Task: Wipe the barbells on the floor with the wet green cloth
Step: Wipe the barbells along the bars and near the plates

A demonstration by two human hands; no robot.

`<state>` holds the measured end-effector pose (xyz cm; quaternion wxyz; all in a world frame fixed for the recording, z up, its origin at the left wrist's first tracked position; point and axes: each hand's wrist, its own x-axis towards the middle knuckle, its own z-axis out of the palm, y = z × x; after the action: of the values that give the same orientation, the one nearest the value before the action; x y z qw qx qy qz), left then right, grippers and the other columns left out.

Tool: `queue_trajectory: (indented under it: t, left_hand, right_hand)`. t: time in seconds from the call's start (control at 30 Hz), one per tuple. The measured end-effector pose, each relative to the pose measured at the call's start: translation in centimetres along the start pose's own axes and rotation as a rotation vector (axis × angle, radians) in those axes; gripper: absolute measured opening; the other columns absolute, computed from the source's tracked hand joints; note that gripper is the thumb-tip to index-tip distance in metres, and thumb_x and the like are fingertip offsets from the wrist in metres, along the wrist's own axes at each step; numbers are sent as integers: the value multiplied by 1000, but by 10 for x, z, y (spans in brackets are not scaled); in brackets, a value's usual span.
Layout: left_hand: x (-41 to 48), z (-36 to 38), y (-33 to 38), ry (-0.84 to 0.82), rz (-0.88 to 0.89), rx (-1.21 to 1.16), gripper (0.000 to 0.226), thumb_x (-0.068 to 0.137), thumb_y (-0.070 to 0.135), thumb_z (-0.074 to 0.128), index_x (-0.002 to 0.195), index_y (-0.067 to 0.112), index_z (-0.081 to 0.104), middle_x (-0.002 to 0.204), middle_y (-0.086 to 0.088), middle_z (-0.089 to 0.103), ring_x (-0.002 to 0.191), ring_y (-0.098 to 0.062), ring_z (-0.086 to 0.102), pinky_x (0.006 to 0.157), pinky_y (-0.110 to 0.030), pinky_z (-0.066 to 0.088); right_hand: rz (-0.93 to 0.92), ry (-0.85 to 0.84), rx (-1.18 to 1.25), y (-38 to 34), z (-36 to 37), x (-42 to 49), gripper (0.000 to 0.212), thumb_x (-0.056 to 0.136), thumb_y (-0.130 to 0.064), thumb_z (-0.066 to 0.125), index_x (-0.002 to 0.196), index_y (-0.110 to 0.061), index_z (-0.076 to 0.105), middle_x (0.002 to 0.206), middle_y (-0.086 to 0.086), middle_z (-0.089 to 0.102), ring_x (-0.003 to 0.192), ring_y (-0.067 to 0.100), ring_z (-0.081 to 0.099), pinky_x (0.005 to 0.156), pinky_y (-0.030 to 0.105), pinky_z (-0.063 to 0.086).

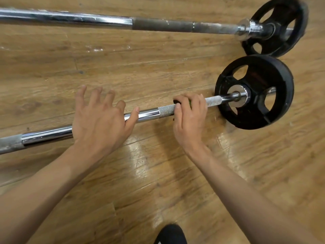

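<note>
— So why is the right hand point(189, 118) wrapped round the near bar point(149, 114) like that?

— It grips the cloth point(190, 103) against the knurled stretch just short of the plate point(260, 74), with the fingers curled over the top and the thumb laid against the bar. Closing round the steel lets the cloth touch it all the way round, I'd judge, not only on top.

— I barely see any cloth.

— Only a sliver of green and a dark edge peek out from under the fingers. How much is bunched inside I cannot tell.

— And the left hand point(98, 118)?

— Open, fingers spread and lifted, holding nothing. Its thumb lies along the smooth chrome. Whether the palm presses down is hard to say, but it is probably there to stop the bar rolling on the floor point(158, 67) during rubbing.

— The far bar point(70, 18)?

— It lies roughly parallel, well apart, and neither hand touches it. Its grip shows white flecks, so it likely wants wiping too.
</note>
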<state>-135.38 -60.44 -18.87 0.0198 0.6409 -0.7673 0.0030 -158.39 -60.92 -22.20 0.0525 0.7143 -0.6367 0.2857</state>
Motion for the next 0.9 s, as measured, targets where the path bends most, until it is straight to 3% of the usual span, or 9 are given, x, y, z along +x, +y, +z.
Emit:
queue_trajectory:
  t: [0.1, 0.23, 0.33, 0.4, 0.47, 0.57, 0.67, 0.77, 0.9]
  left_hand:
    - [-1, 0, -1, -1, 9, -1, 76, 102, 62, 22, 109, 14, 79, 133, -16, 68, 135, -40, 50, 119, -56, 19]
    - [-5, 0, 2, -22, -4, 10, 78, 103, 63, 18, 112, 15, 79, 137, -15, 66, 137, -38, 49, 120, -56, 17]
    - [-7, 1, 4, -26, -13, 8, 78, 103, 63, 17, 114, 16, 78, 141, -13, 64, 139, -38, 47, 121, -56, 17]
    - [-9, -1, 7, -45, -10, -1, 77, 103, 63, 17, 116, 16, 77, 143, -13, 63, 140, -37, 46, 122, -56, 17]
    - [-14, 0, 7, -35, -9, 2, 76, 103, 62, 18, 116, 15, 76, 143, -14, 63, 140, -38, 47, 122, -57, 17]
    - [-19, 0, 9, -21, -5, 2, 74, 105, 60, 20, 117, 13, 75, 136, -16, 67, 136, -40, 50, 121, -58, 19]
    - [-24, -1, 11, -31, -1, -6, 73, 105, 60, 21, 118, 13, 75, 133, -16, 68, 134, -41, 51, 120, -57, 20]
    - [-30, -1, 15, -39, -3, -13, 74, 105, 60, 19, 120, 14, 74, 133, -15, 68, 135, -41, 51, 121, -57, 20]
    - [-33, -1, 16, -38, 9, -6, 75, 105, 61, 18, 122, 14, 74, 137, -15, 66, 139, -40, 48, 121, -57, 18]
  right_hand:
    - [-174, -106, -99, 44, -16, 10, 33, 107, -22, 46, 116, -3, 71, 115, 15, 64, 104, 33, 57, 97, 46, 44]
    - [277, 90, -96, 93, -22, 23, 34, 106, -19, 42, 113, -2, 72, 128, 16, 62, 124, 29, 52, 112, 44, 38]
    - [399, 178, -51, 70, -16, 26, 30, 104, -14, 42, 99, -1, 69, 110, 14, 63, 108, 25, 50, 100, 48, 43]
    - [250, 152, -50, 24, -5, 11, 25, 103, -9, 45, 92, -3, 66, 98, 12, 60, 94, 21, 42, 93, 38, 40]
    - [126, 75, 12, -28, 4, -17, 26, 105, -15, 46, 99, -6, 69, 104, 11, 62, 100, 24, 49, 105, 32, 33]
    - [-122, -45, 49, -37, -2, -26, 35, 108, -28, 45, 119, -10, 73, 120, 13, 65, 113, 32, 57, 113, 44, 33]
    - [-377, -104, -60, 28, -19, -21, 41, 110, -37, 41, 137, -15, 63, 134, 17, 59, 120, 36, 55, 113, 50, 36]
    - [-214, -53, -106, 79, -27, -24, 40, 110, -36, 36, 138, -16, 56, 141, 21, 53, 128, 39, 52, 120, 58, 29]
    - [185, 144, -63, 60, -16, -22, 36, 104, -21, 38, 120, -5, 65, 137, 20, 57, 134, 39, 49, 120, 61, 26]
